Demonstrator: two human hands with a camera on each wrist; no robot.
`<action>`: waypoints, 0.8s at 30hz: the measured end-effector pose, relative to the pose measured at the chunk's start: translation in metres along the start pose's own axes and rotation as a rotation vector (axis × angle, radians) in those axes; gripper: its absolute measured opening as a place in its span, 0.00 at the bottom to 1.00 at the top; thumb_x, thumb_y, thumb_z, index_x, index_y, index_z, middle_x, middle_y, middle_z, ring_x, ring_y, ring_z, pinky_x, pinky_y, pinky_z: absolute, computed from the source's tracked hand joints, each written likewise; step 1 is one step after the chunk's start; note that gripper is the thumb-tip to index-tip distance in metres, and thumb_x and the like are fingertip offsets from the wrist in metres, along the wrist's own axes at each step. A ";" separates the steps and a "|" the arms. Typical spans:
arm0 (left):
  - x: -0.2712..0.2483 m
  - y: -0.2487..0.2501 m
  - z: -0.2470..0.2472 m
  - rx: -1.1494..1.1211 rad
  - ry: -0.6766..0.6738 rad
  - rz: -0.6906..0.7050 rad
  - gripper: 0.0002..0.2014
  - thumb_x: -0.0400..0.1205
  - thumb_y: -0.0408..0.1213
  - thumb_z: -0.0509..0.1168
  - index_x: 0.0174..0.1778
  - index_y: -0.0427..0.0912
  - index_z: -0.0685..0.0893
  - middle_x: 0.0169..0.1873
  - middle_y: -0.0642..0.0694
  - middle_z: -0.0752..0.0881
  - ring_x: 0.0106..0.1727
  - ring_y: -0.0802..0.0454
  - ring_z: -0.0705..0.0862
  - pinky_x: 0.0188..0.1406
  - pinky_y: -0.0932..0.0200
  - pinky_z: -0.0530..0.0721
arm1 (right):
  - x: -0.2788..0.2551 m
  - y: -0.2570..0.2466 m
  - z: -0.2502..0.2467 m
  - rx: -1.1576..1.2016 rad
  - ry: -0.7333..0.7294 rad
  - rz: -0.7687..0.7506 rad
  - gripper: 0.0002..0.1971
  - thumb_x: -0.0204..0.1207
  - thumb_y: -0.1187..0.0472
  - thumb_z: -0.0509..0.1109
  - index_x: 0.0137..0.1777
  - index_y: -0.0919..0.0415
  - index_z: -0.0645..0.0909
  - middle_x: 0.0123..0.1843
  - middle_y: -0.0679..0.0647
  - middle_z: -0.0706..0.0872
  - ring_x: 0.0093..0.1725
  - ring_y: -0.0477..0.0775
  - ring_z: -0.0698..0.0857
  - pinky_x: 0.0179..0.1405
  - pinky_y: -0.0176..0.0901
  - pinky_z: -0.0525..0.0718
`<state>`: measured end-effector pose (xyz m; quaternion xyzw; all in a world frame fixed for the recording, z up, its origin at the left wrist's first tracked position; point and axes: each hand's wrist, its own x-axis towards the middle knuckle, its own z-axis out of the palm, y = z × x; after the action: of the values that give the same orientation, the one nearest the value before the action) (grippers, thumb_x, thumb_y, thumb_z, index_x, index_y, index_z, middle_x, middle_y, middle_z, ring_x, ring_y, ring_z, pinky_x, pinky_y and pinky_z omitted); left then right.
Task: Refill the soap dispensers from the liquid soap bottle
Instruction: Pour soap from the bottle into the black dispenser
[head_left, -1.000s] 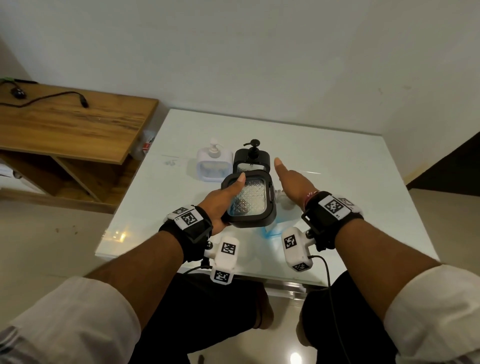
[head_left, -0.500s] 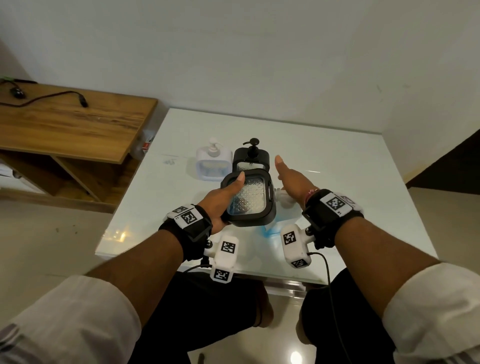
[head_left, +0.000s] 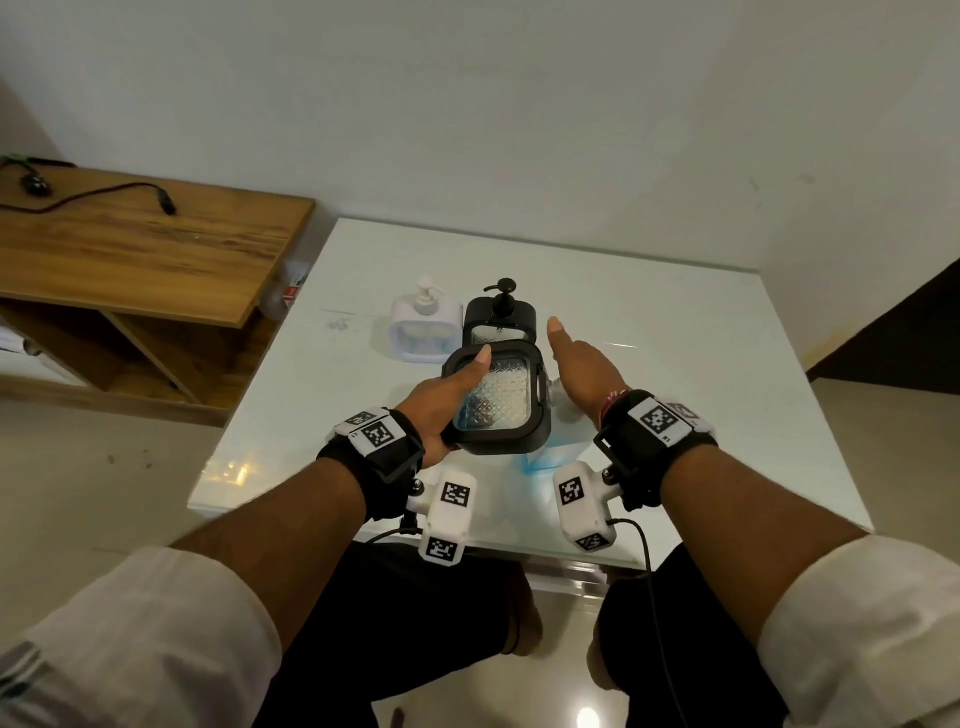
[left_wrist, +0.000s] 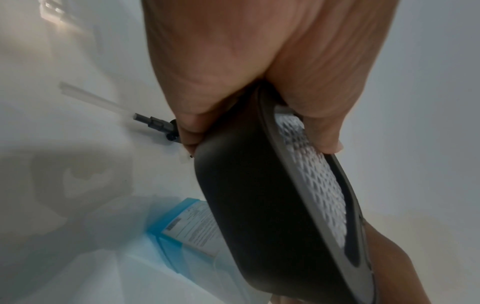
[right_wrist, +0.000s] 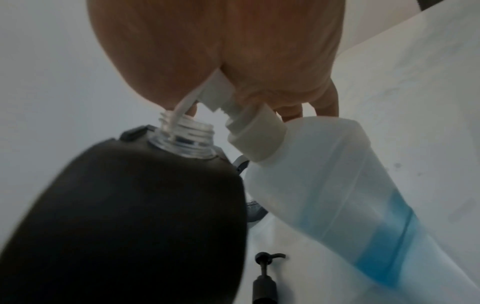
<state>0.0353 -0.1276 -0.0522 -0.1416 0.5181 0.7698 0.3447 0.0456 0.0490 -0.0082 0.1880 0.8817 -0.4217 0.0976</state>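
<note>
My left hand (head_left: 452, 395) grips a black-framed soap dispenser (head_left: 496, 402) with a clear patterned panel and holds it tilted above the table. Its threaded neck (right_wrist: 185, 133) is open. My right hand (head_left: 576, 364), thumb straight, presses its palm on the white pump head (right_wrist: 218, 90) of the liquid soap bottle (right_wrist: 350, 185), a translucent bottle with a blue label. A white stream of soap (right_wrist: 179, 111) runs from the nozzle into the neck. The dispenser's removed black pump (right_wrist: 263, 277) lies on the table.
At the back of the pale glass table (head_left: 675, 322) stand a white pump dispenser (head_left: 427, 327) and a black pump dispenser (head_left: 501, 314). A wooden shelf unit (head_left: 130, 249) with a cable on it stands to the left. My knees are under the table's near edge.
My right wrist rose slightly and came back down on the pump head. The left hand kept the dispenser almost still.
</note>
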 end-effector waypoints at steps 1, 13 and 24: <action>0.000 0.000 0.000 -0.001 -0.003 0.001 0.35 0.70 0.56 0.75 0.72 0.42 0.85 0.62 0.41 0.92 0.63 0.41 0.90 0.59 0.45 0.89 | 0.000 -0.002 0.000 0.032 0.011 -0.011 0.34 0.87 0.39 0.43 0.51 0.65 0.82 0.51 0.59 0.80 0.54 0.60 0.79 0.53 0.45 0.67; -0.001 0.002 -0.002 0.003 0.013 0.012 0.35 0.72 0.54 0.75 0.74 0.40 0.84 0.63 0.39 0.91 0.66 0.40 0.89 0.65 0.43 0.86 | -0.006 -0.007 0.004 -0.063 -0.065 0.030 0.38 0.85 0.35 0.46 0.63 0.68 0.83 0.66 0.66 0.83 0.61 0.62 0.80 0.57 0.45 0.67; -0.003 0.003 0.002 0.011 -0.005 -0.017 0.22 0.84 0.53 0.70 0.69 0.43 0.86 0.61 0.41 0.92 0.57 0.44 0.92 0.50 0.50 0.91 | -0.011 -0.006 -0.003 0.181 -0.094 0.053 0.33 0.85 0.36 0.45 0.61 0.62 0.80 0.62 0.57 0.79 0.64 0.57 0.77 0.76 0.55 0.68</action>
<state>0.0355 -0.1273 -0.0479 -0.1422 0.5201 0.7645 0.3533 0.0527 0.0452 0.0018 0.1992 0.8292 -0.5052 0.1325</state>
